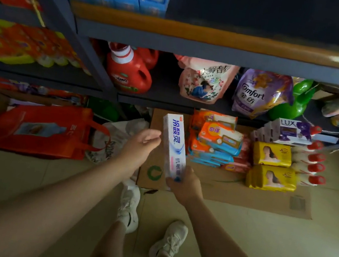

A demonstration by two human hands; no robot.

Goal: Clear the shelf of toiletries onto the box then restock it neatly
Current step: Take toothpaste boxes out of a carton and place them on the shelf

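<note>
Two bare forearms reach out from the camera over two white sneakers (129, 205) on the tiled floor.

Right hand (185, 185): its grip is clamped on the near end of a white-and-blue toothpaste carton (173, 145), fingers and thumb curled round it. The carton runs away from that grip toward the shelving, over the left part of the flattened cardboard box (252, 199); whether its far end rests on the cardboard cannot be told.

Left hand (141, 146): fingers apart and relaxed, holding nothing, just left of the carton's upper half and seemingly not touching it.

Beyond and right of the right grip, already on the box: a stack of orange-and-blue packets (217, 142), two yellow soap bars (271, 166), a purple-and-white soap box (290, 132) and a row of red-capped bottles (311, 164). Above and beyond the hands, the dark upper shelf (271, 13) shows bare on its right side.

Judgement: the step is either laying the carton on the box or lifting it to restock. To do it well, the left hand should steady the long carton's far half, since the one-ended hold lets it swing. It should stay flat, print up, and square to its neighbours.
</note>
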